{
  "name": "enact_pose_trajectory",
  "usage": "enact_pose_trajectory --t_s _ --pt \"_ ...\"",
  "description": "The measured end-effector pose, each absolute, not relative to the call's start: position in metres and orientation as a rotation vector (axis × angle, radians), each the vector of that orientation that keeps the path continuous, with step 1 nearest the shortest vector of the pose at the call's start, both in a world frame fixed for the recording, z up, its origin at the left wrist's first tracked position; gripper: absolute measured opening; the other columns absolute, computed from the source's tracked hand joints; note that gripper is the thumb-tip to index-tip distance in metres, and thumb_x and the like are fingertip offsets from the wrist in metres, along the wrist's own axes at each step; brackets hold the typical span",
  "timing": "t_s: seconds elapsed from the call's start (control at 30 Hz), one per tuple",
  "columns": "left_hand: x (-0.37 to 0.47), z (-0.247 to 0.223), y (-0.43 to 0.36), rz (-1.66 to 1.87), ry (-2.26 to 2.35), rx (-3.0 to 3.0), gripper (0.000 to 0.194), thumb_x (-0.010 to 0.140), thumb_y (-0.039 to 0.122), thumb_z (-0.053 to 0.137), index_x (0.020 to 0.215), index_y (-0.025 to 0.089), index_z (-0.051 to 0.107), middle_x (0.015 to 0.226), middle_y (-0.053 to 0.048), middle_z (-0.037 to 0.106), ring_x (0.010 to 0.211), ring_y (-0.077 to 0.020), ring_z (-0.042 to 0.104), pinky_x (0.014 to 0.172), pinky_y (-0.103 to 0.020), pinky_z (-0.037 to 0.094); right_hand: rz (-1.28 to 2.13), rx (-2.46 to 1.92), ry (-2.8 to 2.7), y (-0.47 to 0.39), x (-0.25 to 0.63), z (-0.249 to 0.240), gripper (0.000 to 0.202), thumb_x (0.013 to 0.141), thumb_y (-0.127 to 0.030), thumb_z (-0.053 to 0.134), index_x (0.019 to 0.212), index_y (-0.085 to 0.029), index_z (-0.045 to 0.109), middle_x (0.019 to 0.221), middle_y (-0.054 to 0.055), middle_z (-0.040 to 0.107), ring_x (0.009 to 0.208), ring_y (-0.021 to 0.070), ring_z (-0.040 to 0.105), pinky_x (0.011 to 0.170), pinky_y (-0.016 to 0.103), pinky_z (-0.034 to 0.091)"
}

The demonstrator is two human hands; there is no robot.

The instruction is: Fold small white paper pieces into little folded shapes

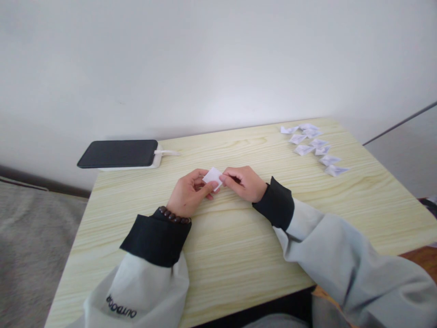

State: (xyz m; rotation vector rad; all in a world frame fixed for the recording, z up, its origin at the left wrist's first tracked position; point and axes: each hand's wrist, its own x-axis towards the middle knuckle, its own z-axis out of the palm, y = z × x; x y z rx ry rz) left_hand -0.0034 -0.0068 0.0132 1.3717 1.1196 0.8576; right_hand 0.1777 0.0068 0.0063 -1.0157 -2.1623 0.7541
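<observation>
A small white piece of folded paper (213, 176) is held between my two hands, just above the middle of the table. My left hand (189, 192) grips it from the left, thumb on top and fingers beneath. From the other side, my right hand (246, 183) pinches its right corner between thumb and fingers. Several small folded white paper figures (302, 149) lie in a loose group at the table's back right, apart from both hands.
On the back left of the pale wood-grain table (235, 255) a black phone (119, 153) rests on a white block (158, 159), with a white cable (170, 152) at its right end. A white wall (218, 68) rises behind the table. Grey fabric (34, 241) lies beyond the left edge.
</observation>
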Motion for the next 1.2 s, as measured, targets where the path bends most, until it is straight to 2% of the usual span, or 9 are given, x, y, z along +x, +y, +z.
enact_pose_trajectory --t_s 0.13,0.27,0.33,0.47,0.6,0.73,0.83,1.03,1.2 --pt "-0.004 0.011 -0.007 0.873 1.159 1.418 0.047 0.07 0.038 0.069 0.106 0.014 0.052 0.074 -0.003 0.068 0.061 -0.0145 0.064 0.057 -0.027 0.055 0.768 -1.059 -2.103 0.005 0.178 0.008 0.031 0.089 -0.03 0.042 0.063 -0.016 0.051 0.054 -0.004 0.043 0.049 0.0065 0.037 0.051 0.021 0.028" --pt "-0.008 0.009 -0.006 0.983 1.158 1.74 0.062 0.063 0.036 0.075 0.117 0.018 0.049 0.104 -0.008 0.064 0.092 -0.0196 0.062 0.068 -0.029 0.057 0.789 -1.131 -2.009 0.004 0.179 0.008 0.032 0.089 -0.031 0.043 0.064 -0.015 0.053 0.052 -0.004 0.044 0.048 0.0064 0.038 0.051 0.021 0.028" --pt "-0.01 0.009 -0.005 1.003 1.143 1.923 0.057 0.065 0.035 0.074 0.114 0.018 0.054 0.111 -0.009 0.061 0.098 -0.0201 0.059 0.075 -0.031 0.056 0.792 -1.133 -2.022 0.005 0.179 0.007 0.033 0.089 -0.031 0.042 0.063 -0.015 0.053 0.052 -0.004 0.045 0.048 0.0066 0.038 0.051 0.022 0.028" --pt "-0.014 0.009 -0.002 0.967 1.116 2.162 0.031 0.075 0.033 0.066 0.102 0.018 0.063 0.108 -0.009 0.063 0.098 -0.019 0.06 0.084 -0.033 0.052 0.696 -1.096 -2.132 0.007 0.179 0.006 0.032 0.089 -0.026 0.042 0.06 -0.016 0.05 0.054 -0.004 0.043 0.052 0.0078 0.039 0.054 0.023 0.027" --pt "-0.016 0.007 -0.001 0.927 1.157 2.261 0.022 0.076 0.032 0.065 0.092 0.019 0.067 0.107 -0.008 0.066 0.098 -0.0202 0.061 0.091 -0.037 0.048 0.503 -1.117 -2.2 0.009 0.177 0.005 0.027 0.086 -0.022 0.047 0.06 -0.016 0.051 0.065 -0.001 0.045 0.059 0.01 0.041 0.059 0.025 0.03" --pt "-0.016 0.005 -0.002 0.944 1.22 2.26 0.017 0.08 0.033 0.06 0.087 0.02 0.069 0.107 -0.009 0.068 0.097 -0.0205 0.062 0.089 -0.037 0.049 0.452 -1.177 -2.126 0.008 0.177 0.0 0.011 0.083 -0.025 0.052 0.08 -0.016 0.058 0.086 0.005 0.05 0.071 0.0134 0.048 0.065 0.027 0.037" --pt "-0.015 0.004 -0.002 0.997 1.266 2.28 0.018 0.081 0.033 0.059 0.084 0.019 0.07 0.107 -0.009 0.068 0.097 -0.0207 0.062 0.089 -0.037 0.049 0.457 -1.153 -2.09 0.007 0.177 -0.001 0.018 0.081 -0.024 0.053 0.095 -0.015 0.058 0.096 0.008 0.051 0.079 0.0159 0.051 0.07 0.029 0.042" --pt "-0.014 0.004 -0.001 0.938 1.304 2.366 0.019 0.082 0.034 0.058 0.081 0.02 0.071 0.083 -0.005 0.07 0.082 -0.0179 0.062 0.076 -0.029 0.05 0.45 -1.058 -2.203 0.009 0.179 -0.003 0.014 0.076 -0.021 0.058 0.088 -0.017 0.064 0.093 0.007 0.055 0.087 0.0182 0.055 0.079 0.031 0.043" --pt "-0.018 0.001 0.001 0.9 1.337 2.408 0.018 0.081 0.033 0.058 0.085 0.02 0.07 0.087 -0.006 0.068 0.084 -0.0183 0.06 0.077 -0.03 0.049 0.422 -1.046 -2.198 0.014 0.18 -0.01 0.013 0.08 -0.02 0.058 0.084 -0.018 0.069 0.085 0.005 0.057 0.078 0.0153 0.055 0.073 0.028 0.044"
